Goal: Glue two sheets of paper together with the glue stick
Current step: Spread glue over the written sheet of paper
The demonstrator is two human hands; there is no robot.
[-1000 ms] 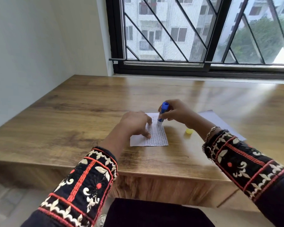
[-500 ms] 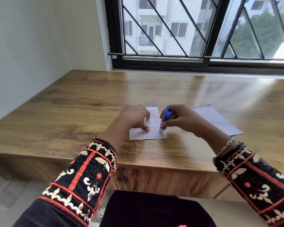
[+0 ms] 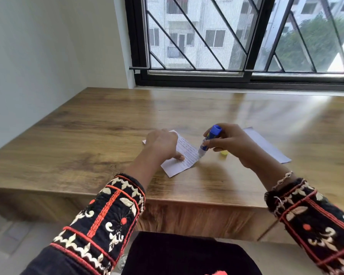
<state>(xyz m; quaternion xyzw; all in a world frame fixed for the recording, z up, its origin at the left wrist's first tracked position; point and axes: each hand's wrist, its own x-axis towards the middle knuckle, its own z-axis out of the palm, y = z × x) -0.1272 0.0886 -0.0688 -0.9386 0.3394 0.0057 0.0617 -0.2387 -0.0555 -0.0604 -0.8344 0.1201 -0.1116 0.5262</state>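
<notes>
A: Where was the glue stick (image 3: 209, 140)?
B: In her right hand (image 3: 231, 143), fingers and thumb wrapped round the barrel. It leaned, blue end up, with its tip down on the right edge of the sheet (image 3: 185, 156).
A: And the left hand (image 3: 163, 144)?
B: It lay on top of that sheet and held nothing. The fingers bent downward and one fingertip pressed on the paper.
A: How did the sheet lie?
B: Flat on the tabletop (image 3: 87, 145), turned askew, with handwritten lines facing up.
A: The other one?
B: The second sheet (image 3: 266, 145) lay off to the right, partly behind her right hand and apart from the first. A small yellow cap (image 3: 224, 153) sat on the wood between the two, just beside that hand.
A: Anything else?
B: Only the barred window (image 3: 207, 36) beyond the tabletop
</notes>
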